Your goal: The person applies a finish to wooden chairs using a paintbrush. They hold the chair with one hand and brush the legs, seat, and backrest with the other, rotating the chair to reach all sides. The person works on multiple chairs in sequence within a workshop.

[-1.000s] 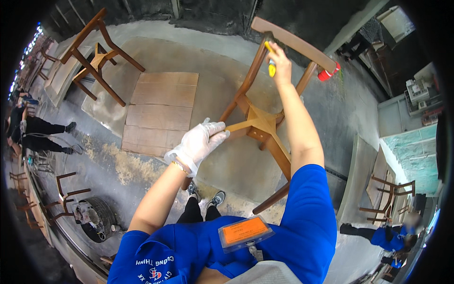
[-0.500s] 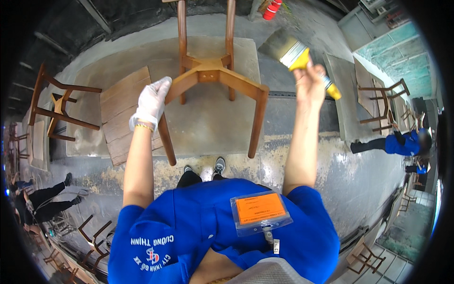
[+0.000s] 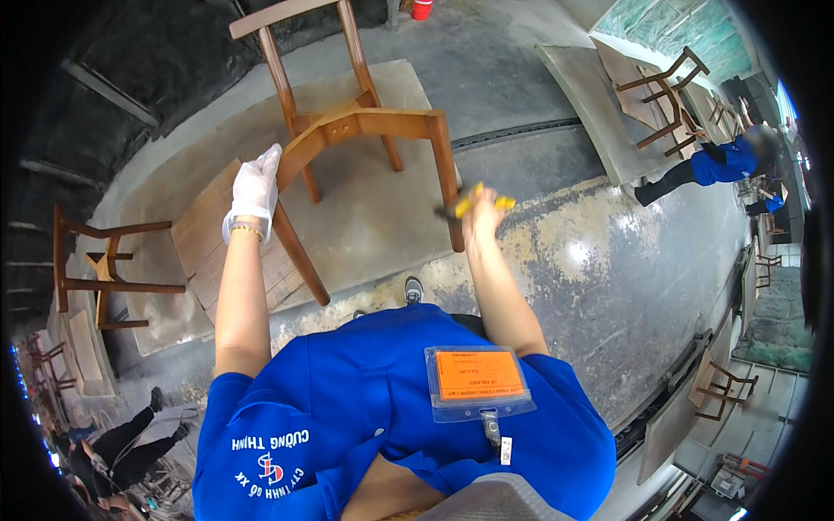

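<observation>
A brown wooden chair frame (image 3: pixel 395 122), with no seat on it, stands upright before me. My left hand (image 3: pixel 254 187), in a thin white glove, is closed on the frame's near left corner, above a leg. Bare and ungloved, my right hand (image 3: pixel 486 215) grips a paintbrush (image 3: pixel 466 201) with a yellow handle. The bristles are blurred and lie at the near right leg (image 3: pixel 444 165), low on it; whether they touch the wood I cannot tell.
Under the chair is a flat grey board (image 3: pixel 365 234), with a brown sheet (image 3: pixel 204 234) at its left. Another chair frame (image 3: pixel 109 260) lies far left. At the right, a person in blue (image 3: pixel 734 161) is beside a chair frame (image 3: pixel 669 100).
My right hand has brought the brush down and left, from raised at the right to the near right leg. The view has turned; my left hand keeps its hold on the frame.
</observation>
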Available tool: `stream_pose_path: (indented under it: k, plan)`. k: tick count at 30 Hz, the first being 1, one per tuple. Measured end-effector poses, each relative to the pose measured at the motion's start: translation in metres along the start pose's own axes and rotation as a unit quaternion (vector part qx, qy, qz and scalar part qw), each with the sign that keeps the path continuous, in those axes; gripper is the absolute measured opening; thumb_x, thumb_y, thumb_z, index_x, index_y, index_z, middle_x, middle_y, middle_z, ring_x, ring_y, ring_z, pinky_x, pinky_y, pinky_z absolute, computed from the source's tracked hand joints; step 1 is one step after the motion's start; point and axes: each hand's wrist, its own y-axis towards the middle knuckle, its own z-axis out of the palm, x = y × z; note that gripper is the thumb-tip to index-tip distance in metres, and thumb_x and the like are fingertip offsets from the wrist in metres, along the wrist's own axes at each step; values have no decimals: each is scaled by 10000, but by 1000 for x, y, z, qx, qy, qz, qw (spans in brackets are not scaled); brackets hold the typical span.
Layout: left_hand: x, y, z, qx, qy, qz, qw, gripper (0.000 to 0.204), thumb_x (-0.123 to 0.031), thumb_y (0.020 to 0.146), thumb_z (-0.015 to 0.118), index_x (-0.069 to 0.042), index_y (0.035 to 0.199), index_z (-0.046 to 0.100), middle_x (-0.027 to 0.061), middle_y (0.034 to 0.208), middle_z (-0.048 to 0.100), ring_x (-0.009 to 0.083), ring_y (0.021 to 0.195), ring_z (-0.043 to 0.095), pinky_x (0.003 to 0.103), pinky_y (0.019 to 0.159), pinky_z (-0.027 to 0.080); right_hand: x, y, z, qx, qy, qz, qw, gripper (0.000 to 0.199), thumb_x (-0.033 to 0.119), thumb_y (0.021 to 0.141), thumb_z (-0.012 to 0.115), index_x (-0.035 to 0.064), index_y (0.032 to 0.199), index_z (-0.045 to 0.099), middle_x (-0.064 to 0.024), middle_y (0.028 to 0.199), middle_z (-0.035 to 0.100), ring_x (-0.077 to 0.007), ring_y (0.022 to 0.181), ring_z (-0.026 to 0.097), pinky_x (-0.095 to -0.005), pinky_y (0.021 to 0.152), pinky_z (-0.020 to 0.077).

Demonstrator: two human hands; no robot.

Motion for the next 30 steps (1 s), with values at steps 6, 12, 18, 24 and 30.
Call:
stream_pose_path:
  k: [6, 12, 18, 24, 30]
  plan:
    - [-4, 11, -4, 39, 27, -50, 998, 570, -497, 1060, 623, 8, 1298, 740, 219, 1299, 743, 318, 1256, 704, 358, 1068, 507, 61, 14, 43, 324, 116, -44, 938, 228, -62, 1006, 591, 154, 1001, 520, -126, 1374, 635, -315, 1232, 656, -589, 969, 585]
    - [1, 12, -2, 25, 30, -16, 999, 527, -480, 1067, 614, -37, 1321, 744, 206, 1321, 736, 321, 1289, 684, 356, 1086, 496, -12, -17, -85, -307, -186, 91, 929, 104, 156, 1025, 647, 117, 1073, 563, -34, 968, 672, -190, 822, 665, -393, 755, 594]
    - [9, 20, -3, 40, 64, 35, 997, 527, -475, 1081, 583, -40, 1337, 733, 194, 1357, 720, 323, 1316, 665, 367, 1107, 485, 29, 1, 69, 55, 68, -12, 996, 202, 31, 998, 671, 152, 1033, 513, -67, 1246, 659, -215, 1028, 668, -450, 873, 570]
    - [4, 19, -5, 50, 38, 19, 998, 582, -542, 1071, 543, -69, 1361, 717, 229, 1337, 703, 385, 1243, 679, 399, 1032, 512, 27, -4, 21, 170, 87, 6, 982, 256, -36, 957, 662, 172, 997, 519, -101, 1285, 644, -321, 1200, 634, -601, 1011, 527]
    - [13, 25, -3, 64, 108, 59, 990, 493, -462, 1088, 499, -118, 1359, 727, 195, 1342, 703, 391, 1278, 639, 426, 1083, 510, 5, -16, -81, -169, -11, 5, 985, 331, 168, 1000, 678, 121, 1297, 539, -86, 1267, 648, -244, 1139, 649, -490, 950, 554]
